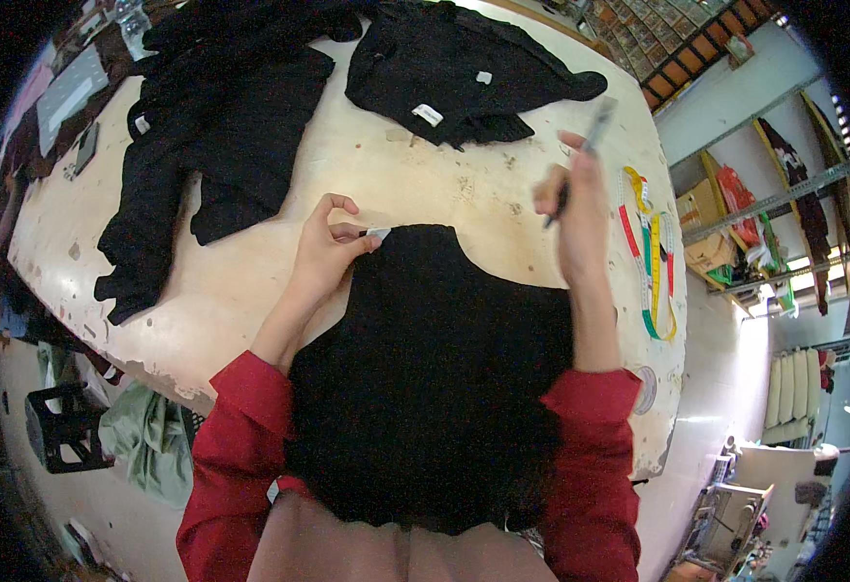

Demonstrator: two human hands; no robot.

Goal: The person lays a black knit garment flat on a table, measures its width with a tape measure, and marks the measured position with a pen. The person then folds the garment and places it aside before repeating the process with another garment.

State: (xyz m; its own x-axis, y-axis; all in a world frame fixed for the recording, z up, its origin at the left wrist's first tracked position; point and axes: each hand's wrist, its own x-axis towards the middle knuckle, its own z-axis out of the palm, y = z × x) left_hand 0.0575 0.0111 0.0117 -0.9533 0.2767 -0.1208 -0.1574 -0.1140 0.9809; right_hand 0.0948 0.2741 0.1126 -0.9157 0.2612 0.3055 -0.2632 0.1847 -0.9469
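Note:
A black knit garment (pixel 444 378) lies spread before me, its lower end hanging over the table's near edge toward my lap. At its upper left corner my left hand (pixel 333 250) pinches a small white label (pixel 376 234) between thumb and fingers. My right hand (pixel 580 209) is raised above the table, to the right of the garment's curved edge. Its fingers are closed round a slim pen-like tool (pixel 599 124), pale grey at the upper end and dark at the lower. Motion blurs this tool, so its exact kind is unclear.
More black garments lie on the pale, worn table (pixel 396 184): a large one (pixel 240 126) at far left and a labelled one (pixel 444 73) at the back. A coloured tape measure (pixel 653 257) rests near the right edge. Shelving (pixel 764 213) stands beyond; a black crate (pixel 61 427) is at lower left.

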